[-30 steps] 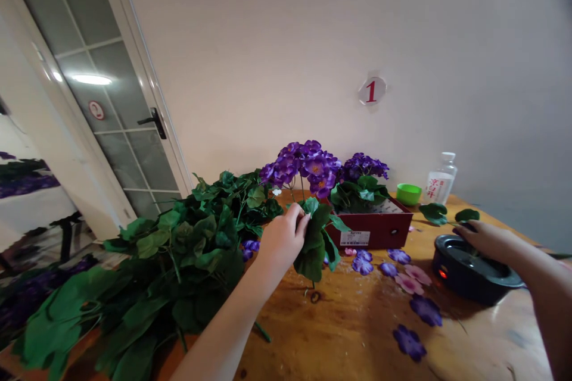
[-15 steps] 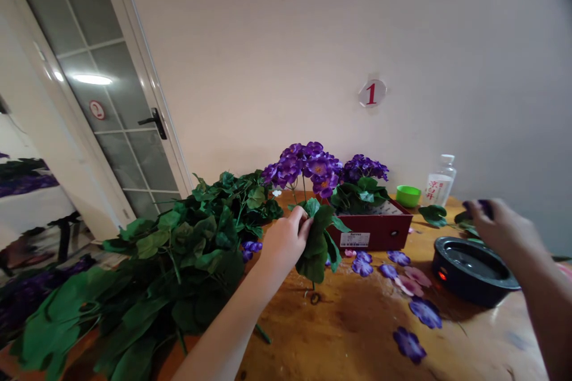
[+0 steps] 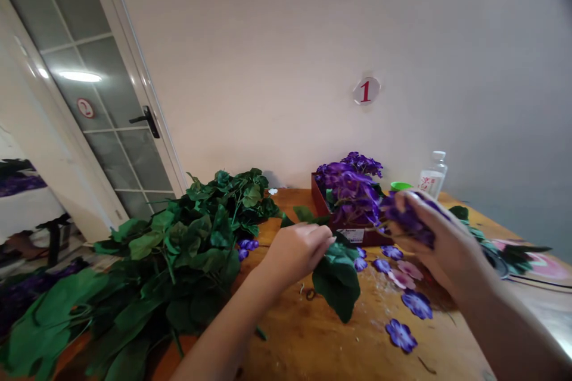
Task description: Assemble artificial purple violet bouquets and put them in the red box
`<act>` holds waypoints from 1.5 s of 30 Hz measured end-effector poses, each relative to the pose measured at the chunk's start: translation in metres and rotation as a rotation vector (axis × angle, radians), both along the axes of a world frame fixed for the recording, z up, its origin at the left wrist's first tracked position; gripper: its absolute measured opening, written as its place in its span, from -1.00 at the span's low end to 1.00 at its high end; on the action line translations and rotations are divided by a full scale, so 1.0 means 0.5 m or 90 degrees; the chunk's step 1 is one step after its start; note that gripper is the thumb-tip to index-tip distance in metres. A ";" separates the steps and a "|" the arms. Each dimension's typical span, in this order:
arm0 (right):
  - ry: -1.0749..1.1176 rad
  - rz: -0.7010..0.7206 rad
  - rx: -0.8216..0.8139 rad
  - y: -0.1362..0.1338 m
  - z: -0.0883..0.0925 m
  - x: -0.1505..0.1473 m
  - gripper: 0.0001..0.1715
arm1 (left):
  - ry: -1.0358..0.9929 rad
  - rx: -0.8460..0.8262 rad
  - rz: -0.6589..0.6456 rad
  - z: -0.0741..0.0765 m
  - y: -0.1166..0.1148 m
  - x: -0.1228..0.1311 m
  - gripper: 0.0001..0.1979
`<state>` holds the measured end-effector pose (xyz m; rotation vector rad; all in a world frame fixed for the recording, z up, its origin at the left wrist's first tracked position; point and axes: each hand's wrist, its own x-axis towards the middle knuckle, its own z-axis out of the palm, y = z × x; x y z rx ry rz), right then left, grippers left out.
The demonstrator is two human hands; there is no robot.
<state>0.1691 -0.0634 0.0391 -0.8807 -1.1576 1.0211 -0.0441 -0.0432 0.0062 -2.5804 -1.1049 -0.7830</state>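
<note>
My left hand (image 3: 299,253) is closed around the leafy stem of an artificial flower bunch. Its purple blooms (image 3: 351,190) lean to the right, smeared by motion, and large green leaves (image 3: 339,280) hang below my fingers. My right hand (image 3: 447,244) curls around purple artificial petals (image 3: 413,220), close to the right side of the blooms; whether the two touch I cannot tell. Behind the bunch stands a dark red box (image 3: 318,193) with more purple flowers (image 3: 364,162) in it. Loose purple petals (image 3: 401,335) and pink petals (image 3: 402,277) lie on the wooden table (image 3: 330,345).
A big heap of green artificial leaves (image 3: 187,250) covers the table's left side. At the back right are a green cup (image 3: 400,186) and a clear bottle (image 3: 432,175). My right forearm mostly hides a round dark pot (image 3: 496,262). Leaf sprigs (image 3: 522,259) lie beyond it.
My right hand has come left from above the pot to the blooms, carrying purple petals. The bunch in my left hand has tipped from upright to the right.
</note>
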 end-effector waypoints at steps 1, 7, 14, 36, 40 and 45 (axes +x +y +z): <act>0.010 -0.005 -0.029 0.005 -0.009 -0.007 -0.64 | 0.019 0.001 -0.014 0.000 -0.002 0.001 -0.74; 0.008 -0.060 -0.124 0.026 -0.033 -0.014 -0.44 | 0.048 0.018 -0.060 0.001 -0.009 0.000 -0.71; 0.001 -0.048 -0.145 0.033 -0.043 -0.006 -0.42 | 0.043 0.021 -0.063 0.005 -0.010 -0.002 -0.69; 0.049 -0.043 -0.186 0.023 -0.032 -0.015 -0.31 | 0.043 0.073 -0.094 -0.004 -0.001 -0.006 -0.72; 0.021 -0.040 -0.177 0.022 -0.033 -0.013 -0.35 | 0.035 0.059 -0.095 -0.002 -0.004 -0.005 -0.72; 0.049 -0.035 -0.177 0.022 -0.030 -0.018 -0.38 | 0.038 0.059 -0.092 -0.003 -0.004 -0.004 -0.73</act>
